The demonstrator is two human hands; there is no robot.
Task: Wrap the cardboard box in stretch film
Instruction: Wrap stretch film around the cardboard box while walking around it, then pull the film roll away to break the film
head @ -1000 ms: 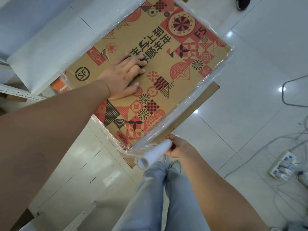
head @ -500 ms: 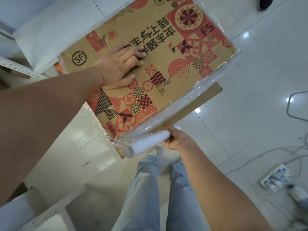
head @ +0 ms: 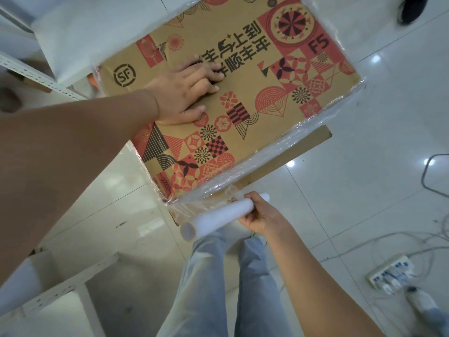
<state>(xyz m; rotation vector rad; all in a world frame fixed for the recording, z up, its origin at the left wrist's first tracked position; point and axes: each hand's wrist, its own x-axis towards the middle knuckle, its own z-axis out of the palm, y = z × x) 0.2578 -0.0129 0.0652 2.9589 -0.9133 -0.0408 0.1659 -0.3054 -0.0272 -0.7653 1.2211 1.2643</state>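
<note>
A brown cardboard box point(head: 272, 98) printed with red and black patterns fills the upper middle of the view. My left hand point(head: 187, 91) lies flat on its top face, fingers spread. My right hand point(head: 261, 216) grips a white roll of stretch film point(head: 218, 220) just below the box's near corner. Clear film point(head: 274, 156) runs from the roll along the box's near right edge and wrinkles around the corners. A plain cardboard flap point(head: 291, 154) sticks out under that edge.
White perforated metal shelving point(head: 38, 76) stands at the left and lower left. A power strip point(head: 388, 273) with cables lies on the glossy tiled floor at the right. My legs in grey trousers point(head: 218, 283) are below the roll. A dark shoe point(head: 410, 8) sits at top right.
The view has shifted a little. My right hand has turned the roll and kept it near the box's near corner, film still taut. My left hand stays flat on the box.
</note>
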